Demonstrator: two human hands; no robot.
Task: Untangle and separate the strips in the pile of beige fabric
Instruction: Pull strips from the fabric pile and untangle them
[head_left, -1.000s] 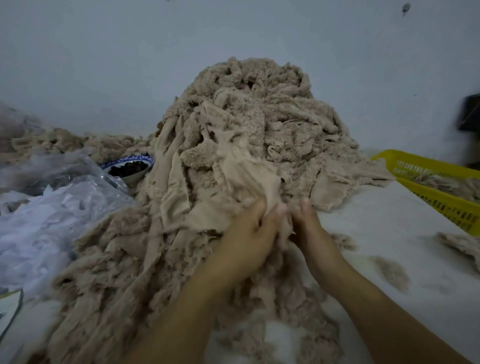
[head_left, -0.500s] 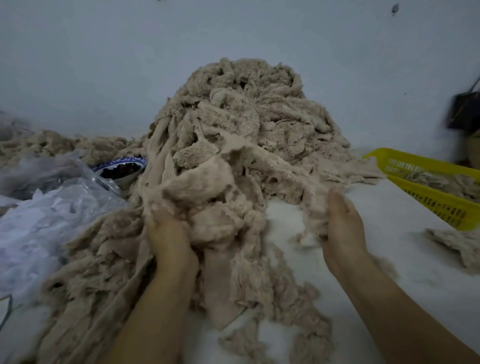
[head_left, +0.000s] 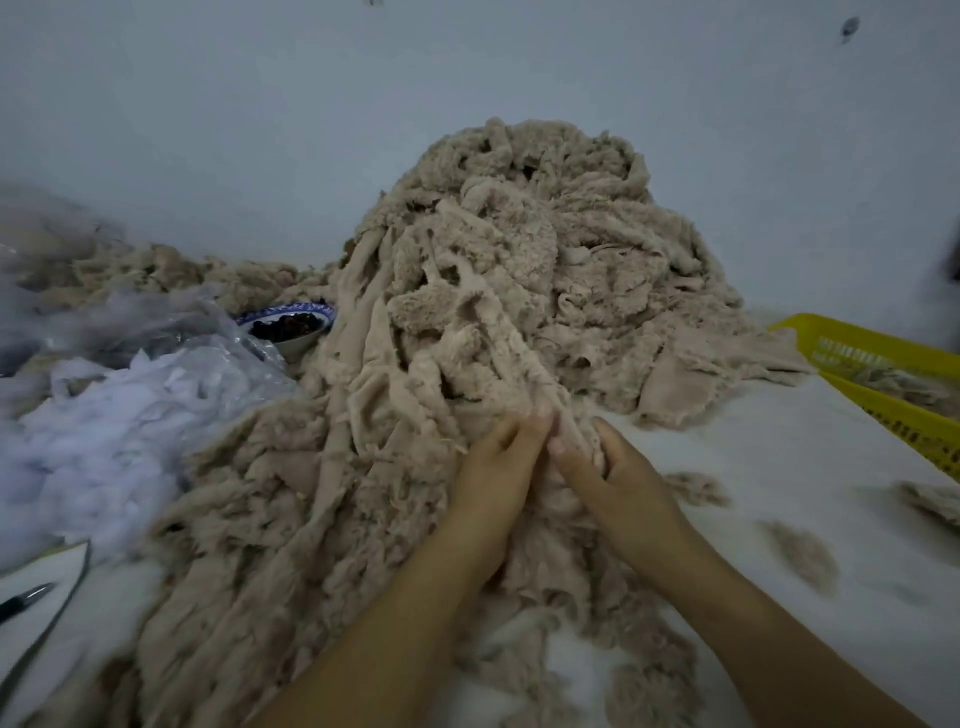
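Observation:
A tall pile of tangled beige fabric strips (head_left: 530, 249) rises against the wall and spreads down toward me across the white table. My left hand (head_left: 496, 473) and my right hand (head_left: 618, 478) meet at the pile's near slope. Both pinch one beige strip (head_left: 524, 374) that runs up from between their fingertips into the heap. The fingers of my right hand curl round its lower end. Loose fleecy strips lie under and around both wrists.
A yellow plastic basket (head_left: 878, 358) with some beige scraps stands at the right. A blue-rimmed bowl (head_left: 291, 325) of dark bits sits left of the pile, beside clear plastic bags of white stuffing (head_left: 104, 426). Small beige tufts (head_left: 800, 556) lie on the white table (head_left: 779, 457).
My hands were spread apart, the left holding a big clump out at the left. They have come back together at the pile's front and now pinch one strip.

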